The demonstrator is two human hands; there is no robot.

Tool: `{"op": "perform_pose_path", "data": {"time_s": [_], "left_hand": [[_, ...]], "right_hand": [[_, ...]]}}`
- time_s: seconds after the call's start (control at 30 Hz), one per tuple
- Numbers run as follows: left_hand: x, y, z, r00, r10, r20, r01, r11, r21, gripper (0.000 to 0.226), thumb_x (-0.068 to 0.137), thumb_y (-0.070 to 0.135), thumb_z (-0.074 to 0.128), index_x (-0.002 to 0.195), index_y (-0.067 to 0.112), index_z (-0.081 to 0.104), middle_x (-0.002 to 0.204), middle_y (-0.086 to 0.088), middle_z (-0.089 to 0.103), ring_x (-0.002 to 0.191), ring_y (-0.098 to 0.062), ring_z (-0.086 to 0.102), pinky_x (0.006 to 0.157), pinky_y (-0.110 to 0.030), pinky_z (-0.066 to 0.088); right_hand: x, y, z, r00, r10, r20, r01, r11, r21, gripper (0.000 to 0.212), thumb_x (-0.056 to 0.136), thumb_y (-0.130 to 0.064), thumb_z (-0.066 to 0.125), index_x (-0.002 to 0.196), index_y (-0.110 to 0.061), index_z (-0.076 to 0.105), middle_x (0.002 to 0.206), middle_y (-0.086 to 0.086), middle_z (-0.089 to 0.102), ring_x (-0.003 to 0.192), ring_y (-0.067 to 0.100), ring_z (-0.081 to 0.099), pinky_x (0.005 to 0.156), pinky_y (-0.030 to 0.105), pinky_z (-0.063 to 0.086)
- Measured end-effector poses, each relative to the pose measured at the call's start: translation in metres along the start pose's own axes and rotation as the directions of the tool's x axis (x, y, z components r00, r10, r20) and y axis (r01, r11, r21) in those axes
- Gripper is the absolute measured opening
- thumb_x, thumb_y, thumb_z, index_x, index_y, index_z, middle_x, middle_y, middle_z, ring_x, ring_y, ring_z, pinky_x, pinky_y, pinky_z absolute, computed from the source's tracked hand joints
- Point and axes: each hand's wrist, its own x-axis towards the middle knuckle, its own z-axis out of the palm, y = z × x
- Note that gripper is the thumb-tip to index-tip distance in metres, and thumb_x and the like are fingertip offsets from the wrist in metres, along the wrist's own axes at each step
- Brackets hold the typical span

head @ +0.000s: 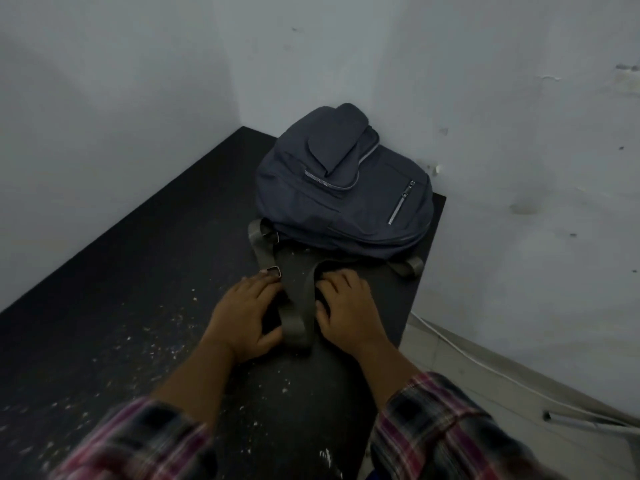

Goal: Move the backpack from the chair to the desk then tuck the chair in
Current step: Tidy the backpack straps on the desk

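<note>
Item: backpack, dark grey fabric, lying face-up on the black desk in the corner where 2 walls meet, near the right edge; chair not in view

Build: soft, slumped shell, likely light and part-empty; will sag and fold when lifted; zips closed as far as can be seen

Straps: 2 olive webbing lengths trailing toward the person, limp, with a metal buckle

Hands: left hand and right hand rest flat, fingers loosely spread, either side of the straps, touching them, gripping nothing

Best hold: gathered straps, or under the body with both palms
</note>
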Motion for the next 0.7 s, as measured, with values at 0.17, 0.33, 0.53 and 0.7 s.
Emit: {"op": "perform_pose_path", "data": {"time_s": [0.17, 0.33, 0.53, 0.7], "left_hand": [[0.021, -0.009, 0.003, 0.996, -0.088, 0.017, 0.086, 0.99, 0.116, 0.08, 0.08, 0.06, 0.011, 0.147, 0.027, 0.039, 0.161, -0.001, 0.024, 0.15, -0.021, 0.017, 0.119, -0.051, 0.002], [0.049, -0.038, -0.011, 0.976, -0.214, 0.037, 0.207, 0.967, 0.152, 0.059, 0.096, 0.044, 0.02, 0.152, 0.03, 0.024, 0.163, 0.001, 0.017, 0.151, -0.016, 0.012, 0.122, -0.046, 0.004], [0.079, -0.054, -0.02, 0.961, -0.263, 0.091, 0.245, 0.955, 0.166, 0.059, 0.095, 0.041, 0.029, 0.153, 0.03, 0.021, 0.164, -0.003, 0.011, 0.151, -0.02, 0.007, 0.121, -0.048, 0.007], [0.099, -0.064, -0.022, 0.938, -0.345, -0.014, 0.341, 0.918, 0.202, 0.05, 0.096, 0.036, 0.038, 0.142, 0.019, 0.046, 0.147, -0.017, 0.032, 0.135, -0.034, 0.029, 0.111, -0.045, 0.022]], "right_hand": [[0.014, 0.001, 0.007, 0.998, -0.025, -0.05, 0.026, 1.0, 0.017, 0.04, 0.086, -0.026, 0.051, 0.124, -0.015, 0.057, 0.138, 0.011, 0.052, 0.13, 0.031, 0.045, 0.11, 0.046, 0.038], [0.022, 0.002, 0.012, 0.994, -0.054, 0.091, 0.05, 0.998, 0.041, 0.06, 0.082, -0.024, 0.034, 0.139, -0.01, 0.049, 0.136, 0.01, 0.059, 0.127, 0.025, 0.055, 0.115, 0.04, 0.03], [0.049, -0.005, 0.02, 0.999, 0.015, 0.039, -0.015, 1.0, -0.016, 0.063, 0.082, -0.035, 0.036, 0.136, -0.007, 0.051, 0.137, 0.009, 0.058, 0.126, 0.027, 0.053, 0.106, 0.041, 0.04], [0.067, -0.01, 0.025, 0.997, 0.059, 0.042, -0.054, 0.991, -0.125, 0.068, 0.081, -0.046, 0.033, 0.134, -0.009, 0.054, 0.131, 0.013, 0.057, 0.111, 0.033, 0.054, 0.087, 0.042, 0.045]]}}
